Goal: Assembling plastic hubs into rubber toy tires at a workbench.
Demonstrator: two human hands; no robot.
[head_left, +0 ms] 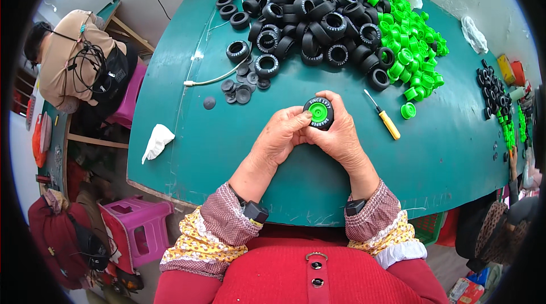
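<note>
Between both hands is a toy wheel [319, 113], a black tyre with white lettering around a bright green hub, its face turned up toward me. My left hand [280, 133] is closed on its left side, the thumb pressing at the hub's edge. My right hand [339, 133] wraps the right side, fingers behind the tyre and thumb below it. Ahead lies a big heap of black tyres [310, 17]. To its right is a pile of green hubs [415, 48], with one loose hub [408, 110] nearest me. Small dark discs [243, 95] lie left of the wheel.
A yellow-handled screwdriver [389, 125] lies right of my hands on the green table [227, 145]. A crumpled white tissue [157, 142] is at left, and a white cable [219, 78] runs toward the tyres. Other people sit left and right, with a pink stool [136, 227] at lower left.
</note>
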